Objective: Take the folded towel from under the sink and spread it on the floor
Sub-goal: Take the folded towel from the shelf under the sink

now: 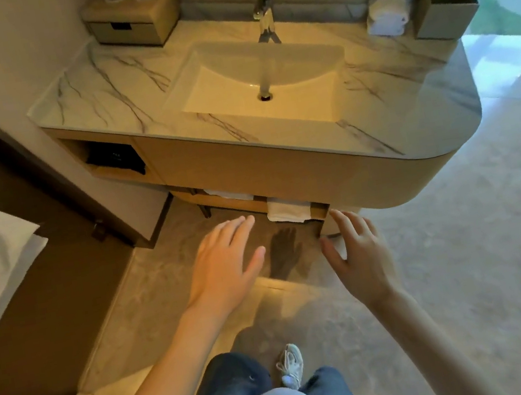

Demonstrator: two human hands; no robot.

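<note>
One folded towel (288, 210), long axis left-right, on shelf (246, 204)

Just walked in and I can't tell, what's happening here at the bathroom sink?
A person stands facing the vanity with both hands held out, open and empty. The left hand and right hand hover just short of a folded white towel on the low shelf under the sink. Neither hand touches it yet, so the towel is not yet taken and nothing is spread on the floor.
</note>
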